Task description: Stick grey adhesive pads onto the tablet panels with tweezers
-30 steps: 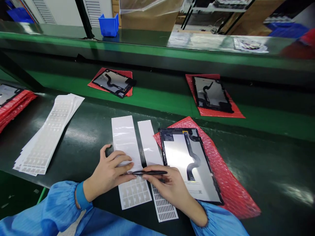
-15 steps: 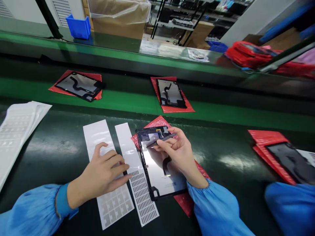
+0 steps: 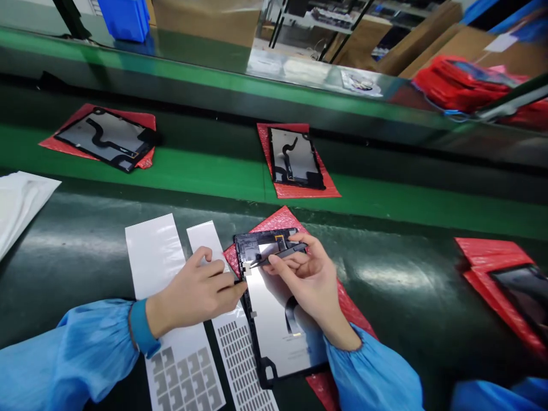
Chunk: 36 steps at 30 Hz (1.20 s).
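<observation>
My right hand (image 3: 306, 277) pinches dark tweezers (image 3: 285, 252) over the upper part of a display panel (image 3: 278, 337). The tweezer tips point left and meet a small pale piece (image 3: 247, 269) at the panel's left edge. My left hand (image 3: 203, 288) lies across two sticker sheets, its index finger bent up and its other fingertips at the panel's left edge; I see nothing held in it. The wide sheet (image 3: 156, 257) carries grey shaped stickers, and the narrow sheet (image 3: 242, 348) rows of small dark strips. Beneath the panel is a red bubble bag (image 3: 285, 220).
Two more panels (image 3: 105, 137) (image 3: 295, 157) rest on red bags along the green strip beyond. Another red bag (image 3: 492, 268) with a panel lies at right, near a blue sleeve (image 3: 500, 395). White sheets (image 3: 21, 200) are stacked at left. A raised ledge (image 3: 192, 71) runs behind.
My left hand has shifted right to the panel's edge. The tweezer tips have moved left and down to that edge, where a pale piece now shows. The whole view has tilted slightly.
</observation>
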Tool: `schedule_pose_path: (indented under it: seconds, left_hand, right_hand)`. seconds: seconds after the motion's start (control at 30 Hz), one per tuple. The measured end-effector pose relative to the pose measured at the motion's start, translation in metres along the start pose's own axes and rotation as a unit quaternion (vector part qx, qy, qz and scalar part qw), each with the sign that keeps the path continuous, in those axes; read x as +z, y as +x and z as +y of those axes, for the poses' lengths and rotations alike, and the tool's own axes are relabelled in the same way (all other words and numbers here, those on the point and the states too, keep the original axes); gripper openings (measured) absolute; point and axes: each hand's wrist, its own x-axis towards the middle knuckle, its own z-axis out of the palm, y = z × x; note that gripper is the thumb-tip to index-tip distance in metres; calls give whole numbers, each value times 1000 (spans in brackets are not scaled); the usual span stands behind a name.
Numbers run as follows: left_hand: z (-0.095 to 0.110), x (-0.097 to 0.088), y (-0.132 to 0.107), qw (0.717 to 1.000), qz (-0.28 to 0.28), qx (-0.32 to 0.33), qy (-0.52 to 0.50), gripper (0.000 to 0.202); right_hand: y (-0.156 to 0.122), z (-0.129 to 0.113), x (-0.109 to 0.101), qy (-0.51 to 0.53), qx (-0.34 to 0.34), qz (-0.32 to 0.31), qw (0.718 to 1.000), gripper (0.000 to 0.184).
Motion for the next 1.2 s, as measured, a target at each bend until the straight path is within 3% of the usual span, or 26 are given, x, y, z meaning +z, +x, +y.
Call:
schedule_pose_path:
  seconds: [0.87, 1.2]
  left_hand:
    - [1, 1, 1, 1000, -2, -31, -2, 15]
    - [2, 2, 2, 997, -14, -72, 4, 33]
  right_hand:
    - [2, 0, 0, -15, 9, -5, 1000, 54]
    - [3, 0, -1, -15, 11, -5, 1000, 54]
